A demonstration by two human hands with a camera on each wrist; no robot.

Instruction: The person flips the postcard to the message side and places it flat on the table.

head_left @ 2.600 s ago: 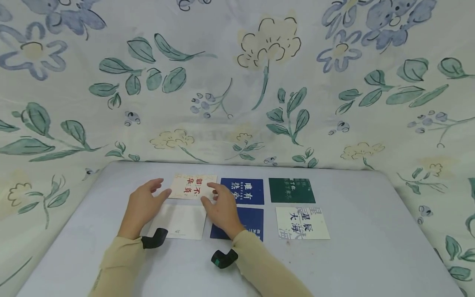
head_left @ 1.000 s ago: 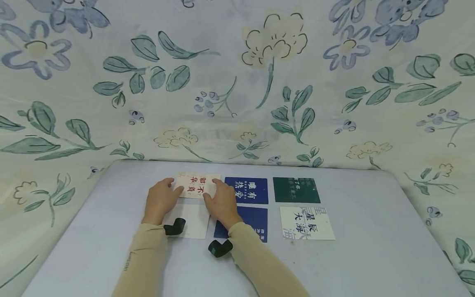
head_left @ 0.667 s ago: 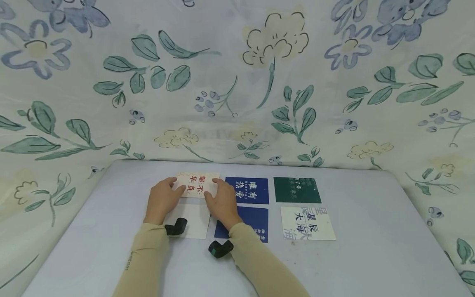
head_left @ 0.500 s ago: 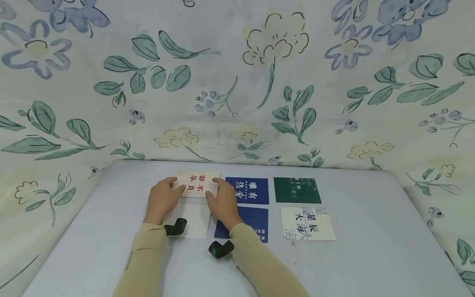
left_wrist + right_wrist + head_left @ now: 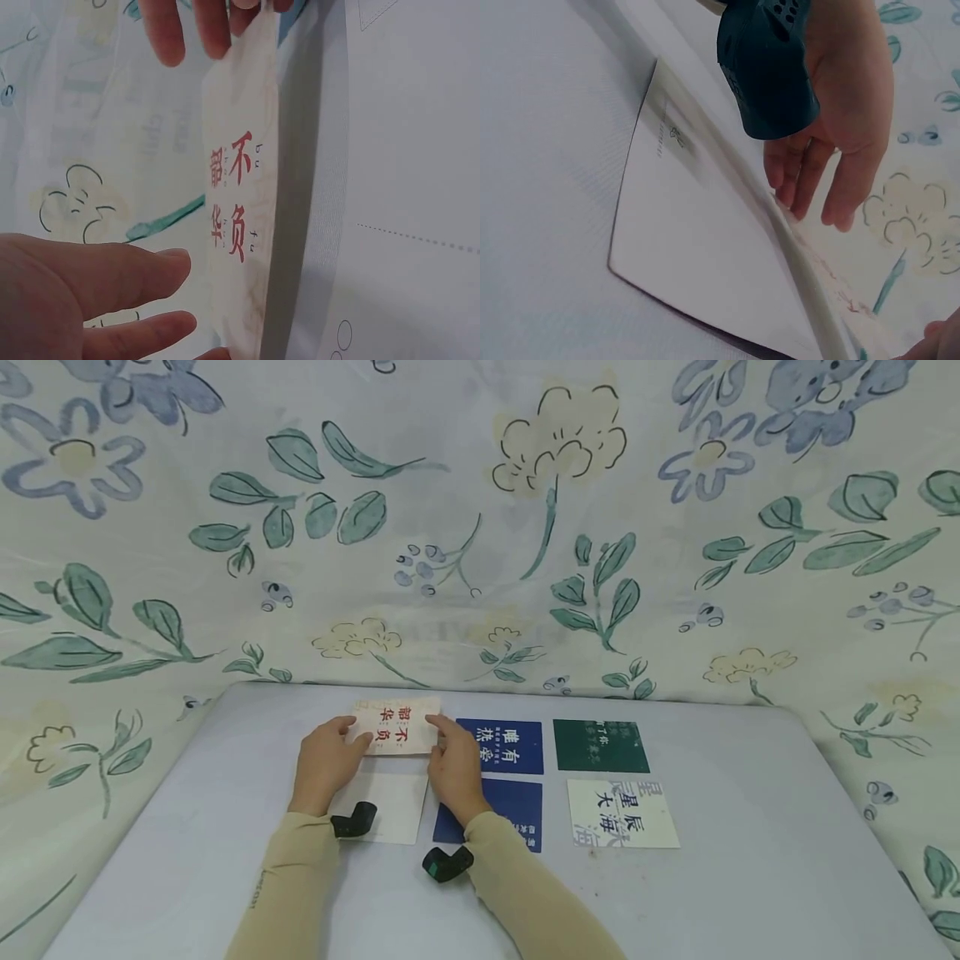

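Note:
A cream postcard with red characters [image 5: 393, 731] is raised over the back left of the table, its printed face up and a shadow strip under it in the left wrist view. The left hand [image 5: 326, 760] holds its left edge, thumb toward the near corner. At the right edge, the right hand [image 5: 457, 764] pinches it, fingers [image 5: 802, 180] bent at the border. Below the raised card lies a white postcard [image 5: 682, 225] with a small printed mark, partly covered by the left wrist camera in the head view. A dark blue postcard [image 5: 513, 802] lies partly under the right hand.
Further right lie a blue postcard with white characters [image 5: 517, 747], a green one [image 5: 600, 746] and a white one with blue characters [image 5: 622, 812]. The table [image 5: 750, 860] meets a floral cloth [image 5: 450, 527] at its back edge.
The hands have closed in on the cream postcard from both sides. In the last half second it has risen and shifted slightly back, and the right fingers have curled more at its edge.

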